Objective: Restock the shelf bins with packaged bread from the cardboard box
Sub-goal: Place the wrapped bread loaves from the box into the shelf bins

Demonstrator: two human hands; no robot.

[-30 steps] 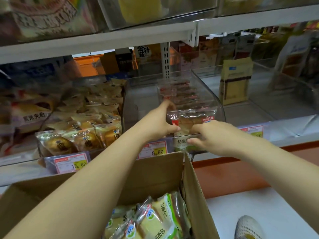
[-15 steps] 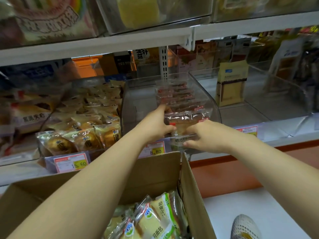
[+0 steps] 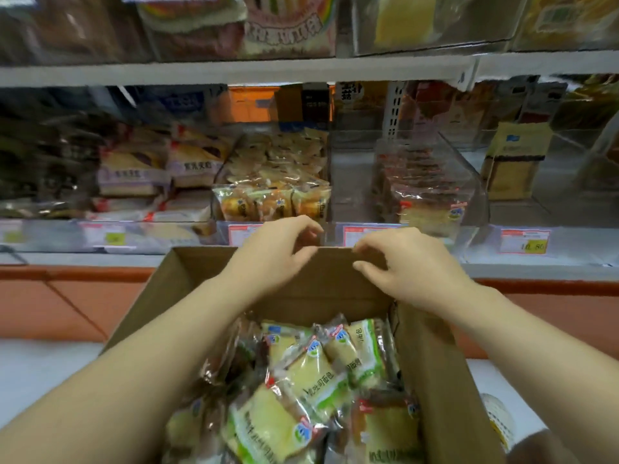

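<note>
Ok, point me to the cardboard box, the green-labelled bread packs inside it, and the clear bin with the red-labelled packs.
cardboard box [image 3: 321,283]: head view, inside of far wall.
green-labelled bread packs [image 3: 315,373]: head view, top pack's front.
clear bin [image 3: 469,175]: head view, right side wall.

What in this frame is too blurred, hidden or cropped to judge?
- Price tags, head view: the digits are smeared by motion blur.
- Cardboard box: near end cut off by the bottom edge, so the remaining bread count is unknown.
- Left hand and right hand: blurred, empty, fingers curled above the box's far rim.
</note>
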